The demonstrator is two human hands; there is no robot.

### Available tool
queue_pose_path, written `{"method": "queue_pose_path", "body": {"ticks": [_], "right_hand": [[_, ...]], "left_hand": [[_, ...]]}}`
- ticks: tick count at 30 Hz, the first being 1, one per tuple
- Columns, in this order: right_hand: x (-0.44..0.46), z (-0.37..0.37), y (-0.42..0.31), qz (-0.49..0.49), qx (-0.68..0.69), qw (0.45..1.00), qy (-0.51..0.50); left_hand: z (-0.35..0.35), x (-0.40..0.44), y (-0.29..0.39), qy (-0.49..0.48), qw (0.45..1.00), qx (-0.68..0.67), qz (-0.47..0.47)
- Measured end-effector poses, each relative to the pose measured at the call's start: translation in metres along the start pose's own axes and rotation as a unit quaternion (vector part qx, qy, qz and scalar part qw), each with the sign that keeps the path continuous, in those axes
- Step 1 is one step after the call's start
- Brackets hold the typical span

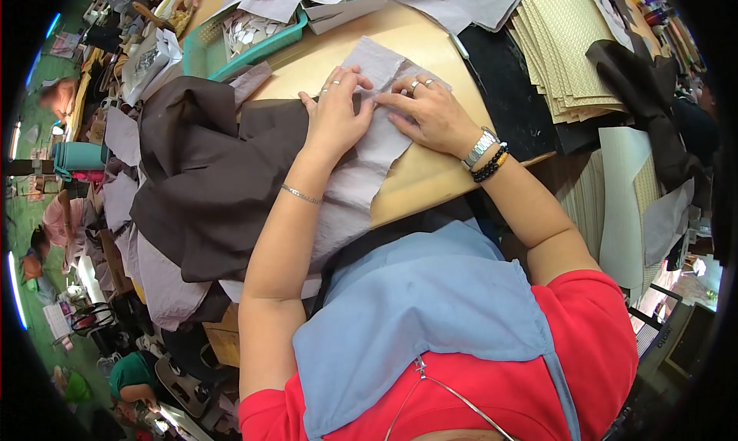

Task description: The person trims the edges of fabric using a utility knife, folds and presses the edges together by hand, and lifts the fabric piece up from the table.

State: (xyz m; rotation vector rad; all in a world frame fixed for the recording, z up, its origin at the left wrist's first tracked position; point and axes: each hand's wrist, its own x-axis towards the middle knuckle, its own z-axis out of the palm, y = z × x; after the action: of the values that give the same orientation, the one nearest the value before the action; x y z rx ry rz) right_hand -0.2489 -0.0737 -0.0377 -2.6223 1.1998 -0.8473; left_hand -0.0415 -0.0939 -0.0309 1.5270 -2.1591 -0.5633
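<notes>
A long piece of thin greyish-lilac material point(350, 193) lies over the wooden board point(430, 174). On it my left hand point(336, 112) has thumb and index finger brought together near the material's middle. My right hand point(433, 116) is just to the right, its index fingertip close to the left hand's fingertips, its fingers bent. Whatever is between the fingertips of either hand is too small to make out. Dark brown fabric point(207, 187) lies bunched beside my left hand and forearm.
A teal tray point(257, 56) with small pale pieces stands at the back left. Stacked cream textured sheets point(565, 49) lie at the right, beyond a black surface point(503, 83). More dark fabric point(642, 79) hangs at the far right. Other people are at the far left.
</notes>
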Motion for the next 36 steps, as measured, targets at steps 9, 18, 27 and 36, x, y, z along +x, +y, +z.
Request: {"method": "queue_pose_path", "body": {"ticks": [9,18,27,36], "right_hand": [[0.001,0.0,0.0,-0.009,-0.015,1.0,0.009],[-0.001,-0.002,-0.002,0.026,-0.036,0.999,0.003],[0.0,0.001,0.001,0.082,-0.074,0.994,0.027],[0.003,-0.001,0.002,0.124,-0.104,0.985,0.061]], "left_hand": [[0.004,-0.015,0.008,0.028,0.997,0.06,0.028],[0.009,-0.038,0.014,0.076,0.978,0.173,0.093],[0.014,-0.04,0.012,0.065,0.975,0.193,0.092],[0.017,-0.031,0.011,0.03,0.974,0.202,0.102]]}}
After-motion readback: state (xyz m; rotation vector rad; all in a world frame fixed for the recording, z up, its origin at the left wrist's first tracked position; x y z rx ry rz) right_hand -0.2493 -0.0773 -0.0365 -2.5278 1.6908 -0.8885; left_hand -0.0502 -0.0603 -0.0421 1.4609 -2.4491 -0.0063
